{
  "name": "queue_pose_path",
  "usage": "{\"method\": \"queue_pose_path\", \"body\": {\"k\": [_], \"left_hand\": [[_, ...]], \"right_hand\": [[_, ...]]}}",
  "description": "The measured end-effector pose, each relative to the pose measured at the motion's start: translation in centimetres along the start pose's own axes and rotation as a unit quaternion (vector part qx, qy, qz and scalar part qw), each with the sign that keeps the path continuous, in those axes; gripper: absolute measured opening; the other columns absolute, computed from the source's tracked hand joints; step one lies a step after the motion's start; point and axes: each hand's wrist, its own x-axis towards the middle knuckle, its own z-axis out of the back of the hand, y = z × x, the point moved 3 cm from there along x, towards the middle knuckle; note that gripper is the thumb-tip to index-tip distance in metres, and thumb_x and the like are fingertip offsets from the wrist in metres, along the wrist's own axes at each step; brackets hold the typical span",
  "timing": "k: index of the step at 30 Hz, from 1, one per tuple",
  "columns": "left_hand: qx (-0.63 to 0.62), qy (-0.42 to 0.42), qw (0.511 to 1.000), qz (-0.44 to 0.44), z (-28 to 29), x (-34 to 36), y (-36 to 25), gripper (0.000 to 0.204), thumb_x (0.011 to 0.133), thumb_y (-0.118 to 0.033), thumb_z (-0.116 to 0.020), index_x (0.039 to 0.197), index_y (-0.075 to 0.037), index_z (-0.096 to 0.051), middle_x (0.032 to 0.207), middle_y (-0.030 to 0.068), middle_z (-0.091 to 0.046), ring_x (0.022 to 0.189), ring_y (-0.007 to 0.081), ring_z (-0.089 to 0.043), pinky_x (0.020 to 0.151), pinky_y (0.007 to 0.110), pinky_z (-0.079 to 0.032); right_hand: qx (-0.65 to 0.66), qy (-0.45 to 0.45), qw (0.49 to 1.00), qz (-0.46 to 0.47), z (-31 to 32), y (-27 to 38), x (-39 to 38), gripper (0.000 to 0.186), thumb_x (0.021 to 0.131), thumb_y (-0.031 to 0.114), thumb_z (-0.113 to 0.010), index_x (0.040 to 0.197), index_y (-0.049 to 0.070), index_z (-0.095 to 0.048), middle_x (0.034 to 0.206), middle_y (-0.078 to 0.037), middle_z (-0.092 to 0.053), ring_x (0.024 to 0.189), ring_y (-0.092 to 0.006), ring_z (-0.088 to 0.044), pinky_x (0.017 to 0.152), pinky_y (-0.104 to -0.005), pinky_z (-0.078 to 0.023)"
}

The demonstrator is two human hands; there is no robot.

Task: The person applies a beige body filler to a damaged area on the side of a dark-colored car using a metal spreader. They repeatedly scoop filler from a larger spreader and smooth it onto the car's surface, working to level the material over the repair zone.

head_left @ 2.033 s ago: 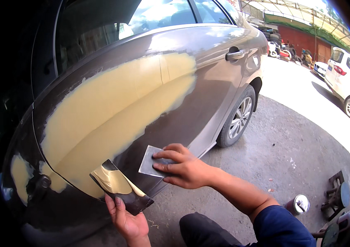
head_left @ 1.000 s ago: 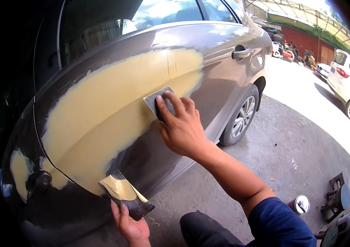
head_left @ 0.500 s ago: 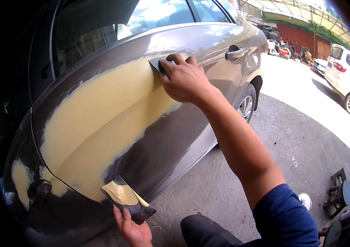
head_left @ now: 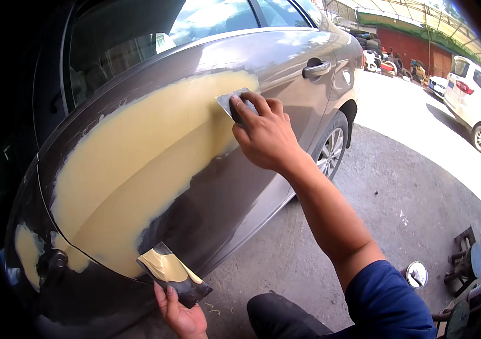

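Observation:
A wide patch of smooth yellow body filler (head_left: pixel 122 169) covers much of the grey car door (head_left: pixel 226 198). My right hand (head_left: pixel 270 134) grips a flat putty spreader (head_left: pixel 227 100) with a pale blade, near the upper right end of the patch. Whether the blade touches the door I cannot tell. Low in front of the door, my left hand (head_left: pixel 183 320) holds a dark flat mixing board (head_left: pixel 193 291) by its lower edge. A thick smear of yellow filler (head_left: pixel 163 265) lies on that board. A smaller filler patch (head_left: pixel 27 254) shows at the far left, across the panel seam.
A chrome door handle (head_left: pixel 316 69) and the rear wheel (head_left: pixel 331 150) are beyond my right hand. On the concrete floor stand an open round can (head_left: pixel 416 275) and a small stool (head_left: pixel 469 265). A white car (head_left: pixel 480 107) is parked at the right.
My right hand has moved down and a little right with the spreader, uncovering the filler patch's upper right end. My left hand and the board have hardly moved.

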Motion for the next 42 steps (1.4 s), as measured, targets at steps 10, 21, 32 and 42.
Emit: {"method": "queue_pose_path", "body": {"k": [10,21,32,42], "left_hand": [[0.002,0.025,1.000,-0.001,-0.8,0.1,0.5,0.052,0.101,-0.011,-0.047,0.151,-0.004,-0.037,0.146,0.0100,-0.050,0.131,0.0240,-0.049,0.109,0.041,-0.039],[-0.028,0.044,0.999,0.009,-4.4,0.4,1.1,0.052,0.101,-0.012,-0.046,0.152,-0.005,-0.036,0.148,0.0103,-0.048,0.135,0.0245,-0.047,0.112,0.043,-0.037],[0.027,0.038,0.996,-0.079,-6.3,0.8,0.0,0.054,0.103,-0.014,-0.048,0.153,-0.003,-0.032,0.150,0.0134,-0.043,0.137,0.0268,-0.042,0.114,0.047,-0.035],[0.083,0.071,0.985,-0.131,-4.7,1.2,0.8,0.051,0.104,-0.014,-0.048,0.151,0.001,-0.034,0.149,0.0174,-0.045,0.136,0.0278,-0.045,0.113,0.045,-0.036]], "right_hand": [[0.009,0.086,0.996,0.007,-0.4,0.7,1.7,0.052,0.092,0.028,-0.052,0.142,0.013,-0.051,0.146,-0.011,-0.045,0.124,-0.0422,-0.045,0.098,-0.0528,-0.043],[0.586,0.205,0.776,0.113,0.8,5.0,-14.1,0.053,0.096,0.023,-0.063,0.144,0.004,-0.050,0.141,-0.019,-0.047,0.130,-0.0358,-0.045,0.110,-0.0435,-0.036],[0.314,0.129,0.931,0.129,1.3,5.0,-16.4,0.044,0.086,0.018,-0.071,0.128,0.010,-0.065,0.131,-0.012,-0.057,0.118,-0.0380,-0.052,0.095,-0.0471,-0.046],[0.166,0.175,0.949,0.202,1.6,4.8,-16.0,0.038,0.083,0.020,-0.071,0.120,0.013,-0.066,0.129,-0.005,-0.057,0.118,-0.0368,-0.050,0.087,-0.0466,-0.045]]}}
